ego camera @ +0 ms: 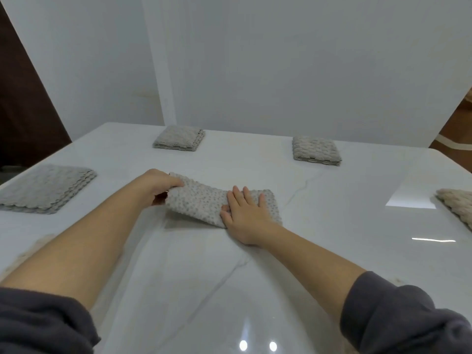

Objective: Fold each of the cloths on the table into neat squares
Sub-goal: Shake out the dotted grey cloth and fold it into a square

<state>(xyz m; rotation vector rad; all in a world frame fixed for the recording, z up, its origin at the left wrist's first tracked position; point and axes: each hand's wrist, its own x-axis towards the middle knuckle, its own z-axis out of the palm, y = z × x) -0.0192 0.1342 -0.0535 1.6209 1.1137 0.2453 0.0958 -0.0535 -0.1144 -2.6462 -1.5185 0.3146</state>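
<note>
The grey bobbled cloth [204,200] lies mid-surface in front of me, already doubled into a strip running left to right. My left hand [163,186] curls round its left end, fingers on top, and holds that end raised a little off the white marble surface [332,226]. My right hand [245,213] lies flat, fingers spread, pressing the right half down. I judge this to be the closing fold: the strip brought over on itself to make a square.

The next move calls for carrying the left end across to meet the right edge, lining up the corners, and sliding the right hand clear before the layers land.

Around it, two folded squares [180,137] [316,150] sit at the far side, a larger grey cloth [46,187] lies at the left, and a beige cloth [457,203] is cut off at the right edge.
</note>
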